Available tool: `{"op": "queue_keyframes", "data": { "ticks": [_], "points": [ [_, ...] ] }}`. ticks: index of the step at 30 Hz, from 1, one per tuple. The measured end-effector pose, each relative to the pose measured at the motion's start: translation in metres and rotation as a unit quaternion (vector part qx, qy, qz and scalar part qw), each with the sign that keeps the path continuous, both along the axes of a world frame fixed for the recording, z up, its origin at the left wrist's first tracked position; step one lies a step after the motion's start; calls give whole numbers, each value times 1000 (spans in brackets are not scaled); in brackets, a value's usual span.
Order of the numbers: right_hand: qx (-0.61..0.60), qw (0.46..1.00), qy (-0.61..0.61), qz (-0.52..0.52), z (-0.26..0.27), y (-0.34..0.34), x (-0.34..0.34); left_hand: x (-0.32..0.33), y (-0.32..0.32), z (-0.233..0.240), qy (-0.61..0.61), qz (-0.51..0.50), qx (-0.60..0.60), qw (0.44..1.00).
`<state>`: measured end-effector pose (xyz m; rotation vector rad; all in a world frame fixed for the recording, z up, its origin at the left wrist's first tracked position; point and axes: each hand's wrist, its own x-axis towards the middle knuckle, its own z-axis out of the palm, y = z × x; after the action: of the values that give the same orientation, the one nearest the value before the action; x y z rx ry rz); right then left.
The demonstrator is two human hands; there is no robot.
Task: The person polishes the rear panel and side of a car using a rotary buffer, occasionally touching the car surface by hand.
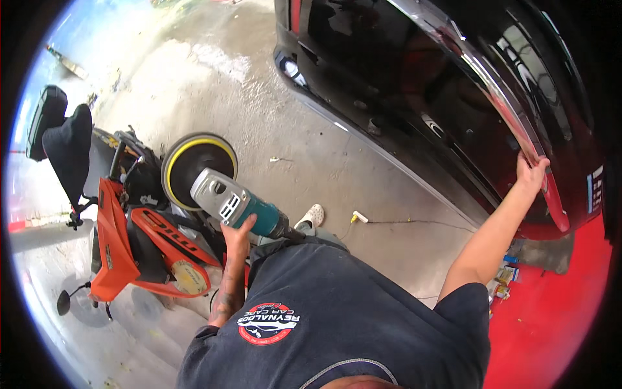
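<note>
My left hand [238, 236] grips the teal and silver body of a rotary polisher [252, 209]. The polisher's round pad [199, 167], dark with a yellow ring, faces away from me beside an orange motorcycle. To the right, my right hand [532, 171] rests on a long, shiny curved trim strip [510, 114] along the side of a glossy black car [452, 112]. The strip shows red towards its near end. Whether my fingers close around the strip or only lie on it is unclear.
The orange and black motorcycle [116, 243] stands close on my left. On the concrete floor [301, 180] lie a power cord and a white and yellow connector [359, 217]. Small containers [505, 277] sit by a red floor area [539, 311] at right. My shoe [316, 215] shows below.
</note>
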<state>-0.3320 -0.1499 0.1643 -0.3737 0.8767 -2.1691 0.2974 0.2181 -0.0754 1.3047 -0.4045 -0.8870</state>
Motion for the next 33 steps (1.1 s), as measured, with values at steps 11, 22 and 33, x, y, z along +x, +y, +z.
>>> {"op": "queue_keyframes", "data": {
  "ticks": [11,22,33],
  "points": [
    [-19,996,92,7,54,49,-49,26,0,-16,29,-13,-18,999],
    [-29,996,86,3,100,72,-56,42,7,-24,45,-13,-14,999],
    [-20,984,176,3,122,101,3,41,17,-36,62,-2,-8,998]
  ]
}}
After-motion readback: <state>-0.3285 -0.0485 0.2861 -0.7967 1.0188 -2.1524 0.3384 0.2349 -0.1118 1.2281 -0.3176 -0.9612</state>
